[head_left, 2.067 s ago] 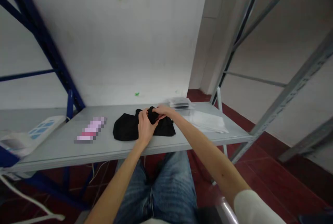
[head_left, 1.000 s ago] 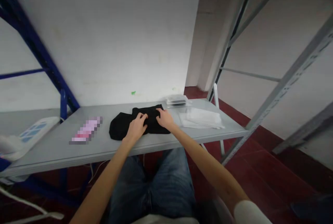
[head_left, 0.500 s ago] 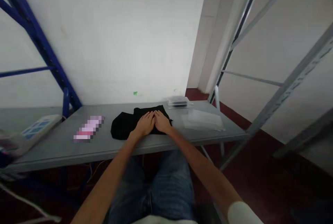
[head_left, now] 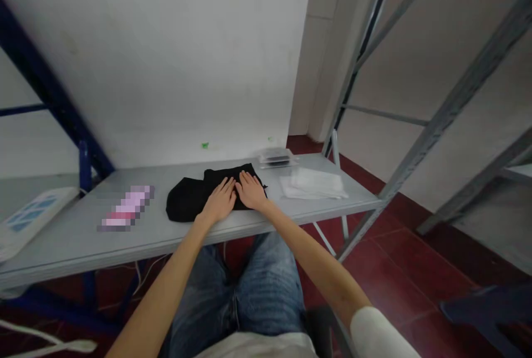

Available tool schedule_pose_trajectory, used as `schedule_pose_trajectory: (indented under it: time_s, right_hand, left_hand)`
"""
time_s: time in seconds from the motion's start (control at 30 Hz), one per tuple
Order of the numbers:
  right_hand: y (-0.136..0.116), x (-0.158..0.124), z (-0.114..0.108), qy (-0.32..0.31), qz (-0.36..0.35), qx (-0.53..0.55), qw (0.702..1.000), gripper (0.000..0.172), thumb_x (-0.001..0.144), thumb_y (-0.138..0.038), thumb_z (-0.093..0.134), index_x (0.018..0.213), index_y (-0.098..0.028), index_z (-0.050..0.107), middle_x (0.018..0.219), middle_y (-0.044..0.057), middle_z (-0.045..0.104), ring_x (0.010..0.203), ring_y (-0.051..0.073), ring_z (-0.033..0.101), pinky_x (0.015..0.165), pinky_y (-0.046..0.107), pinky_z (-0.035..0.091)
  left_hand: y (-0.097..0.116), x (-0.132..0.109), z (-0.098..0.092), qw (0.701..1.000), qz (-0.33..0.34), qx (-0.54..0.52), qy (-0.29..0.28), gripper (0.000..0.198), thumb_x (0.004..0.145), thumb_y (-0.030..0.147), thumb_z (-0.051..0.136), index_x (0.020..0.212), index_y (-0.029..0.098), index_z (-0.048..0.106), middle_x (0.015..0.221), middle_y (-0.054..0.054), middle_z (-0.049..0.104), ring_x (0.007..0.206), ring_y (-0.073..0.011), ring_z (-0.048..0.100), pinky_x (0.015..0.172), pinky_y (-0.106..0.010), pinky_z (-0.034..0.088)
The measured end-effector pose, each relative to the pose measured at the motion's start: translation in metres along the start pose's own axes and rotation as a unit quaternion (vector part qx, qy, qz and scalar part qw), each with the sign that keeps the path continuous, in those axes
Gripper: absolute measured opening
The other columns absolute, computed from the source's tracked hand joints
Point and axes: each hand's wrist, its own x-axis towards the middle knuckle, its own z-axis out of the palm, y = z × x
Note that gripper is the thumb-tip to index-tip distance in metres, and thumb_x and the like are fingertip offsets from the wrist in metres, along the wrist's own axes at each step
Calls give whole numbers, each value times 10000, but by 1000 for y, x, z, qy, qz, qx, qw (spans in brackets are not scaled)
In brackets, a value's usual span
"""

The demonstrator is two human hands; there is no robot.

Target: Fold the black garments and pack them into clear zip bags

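Change: the black cloth (head_left: 183, 200) goes from bunched to spread. About two seconds ago both hands have a wad of it pinched up off the table (head_left: 75, 236); a second ago they're on top with fingers curled; now both are palm-down.

Left hand (head_left: 220, 200): flat on the cloth, fingers extended, gripping nothing. Right hand (head_left: 251, 190): same, just beside it, fingers pointing away from the wearer. Thumbs are close; can't tell if they touch. Half a second ago the fingertips are nearer each other, so they've parted a little.

Cloth lies on the table in front of the wearer: rounded lobe out to the left, squarer part under the hands, small loose bit at the right edge. My read: handling is over for now, this is pressing and smoothing. Can't see what's under the palms, so wrinkles there are unknown.

Clear packets (head_left: 276, 157) behind and white sheets (head_left: 316, 183) to the right look untouched, as does the pixelated pink item (head_left: 127, 206) at left.
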Motion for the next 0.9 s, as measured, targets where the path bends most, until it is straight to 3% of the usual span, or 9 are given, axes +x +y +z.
schedule_pose_trajectory:
  time_s: [0.07, 0.17, 0.27, 0.37, 0.47, 0.53, 0.67, 0.83, 0.9]
  right_hand:
    - [19, -7, -26, 33, 9, -5, 999, 536, 1106, -346, 340, 1564, -92, 452, 1632, 174, 438, 1528, 272, 388, 1262, 466, 288]
    - [73, -30, -80, 59, 36, -60, 996, 483, 1065, -266, 435, 1520, -126, 515, 1585, 161, 507, 1500, 279, 425, 1258, 478, 289]
    - [133, -63, -128, 10, 98, -134, 986, 446, 1026, -225, 495, 1442, -102, 599, 1498, 187, 589, 1396, 290, 545, 1192, 424, 389]
    - [170, -88, -151, -59, 141, -178, 972, 443, 1013, -265, 535, 1416, -110, 632, 1438, 186, 639, 1327, 303, 603, 1120, 396, 453]
    - [175, -99, -152, -113, 167, -190, 961, 405, 996, -274, 564, 1370, -172, 683, 1374, 144, 695, 1259, 287, 654, 1066, 361, 477]
    - [169, -100, -148, -118, 183, -190, 957, 370, 992, -265, 565, 1324, -207, 717, 1318, 119, 731, 1213, 278, 682, 1021, 340, 491]
    - [158, -98, -148, -79, 212, -193, 955, 318, 1004, -291, 550, 1222, -221, 771, 1180, 115, 783, 1127, 280, 717, 926, 328, 515]
    - [155, -100, -156, -48, 233, -160, 958, 288, 989, -343, 588, 1119, -222, 815, 1093, 107, 804, 1032, 275, 739, 872, 319, 526]
    - [146, -98, -158, 14, 239, -147, 960, 313, 1004, -349, 565, 1129, -207, 814, 1101, 125, 799, 1024, 281, 736, 882, 336, 530]
  left_hand:
    - [4, -1, -5, 1000, -3, -6, 8, 571, 1040, 305, 318, 1541, 88, 485, 1607, -155, 483, 1559, -283, 344, 1250, -503, 373]
    - [12, -2, -16, 1000, -11, -13, 22, 558, 1059, 299, 303, 1579, 151, 441, 1654, -110, 422, 1577, -273, 306, 1253, -521, 357]
    - [20, -3, -26, 999, -8, -15, 36, 536, 1075, 312, 295, 1578, 217, 452, 1671, -69, 398, 1581, -270, 298, 1254, -548, 339]
    - [22, -4, -28, 999, -2, -24, 25, 514, 1082, 331, 296, 1537, 231, 514, 1622, -71, 479, 1557, -259, 351, 1248, -539, 350]
    - [20, -5, -24, 999, -5, -41, -2, 512, 1084, 353, 292, 1520, 233, 533, 1571, -69, 546, 1517, -242, 422, 1219, -498, 402]
    - [18, -6, -22, 999, -5, -49, -6, 516, 1084, 363, 294, 1525, 229, 526, 1575, -70, 541, 1515, -237, 426, 1219, -480, 405]
    - [20, -7, -24, 999, -4, -50, 4, 517, 1084, 367, 296, 1515, 204, 531, 1580, -89, 534, 1529, -254, 400, 1211, -498, 412]
    - [25, -8, -34, 996, -8, -47, 81, 484, 1081, 374, 346, 1493, 201, 535, 1589, -103, 520, 1529, -263, 391, 1236, -505, 378]
    - [28, -9, -39, 994, -10, -47, 103, 475, 1078, 381, 365, 1490, 214, 530, 1584, -102, 523, 1516, -270, 408, 1231, -504, 384]
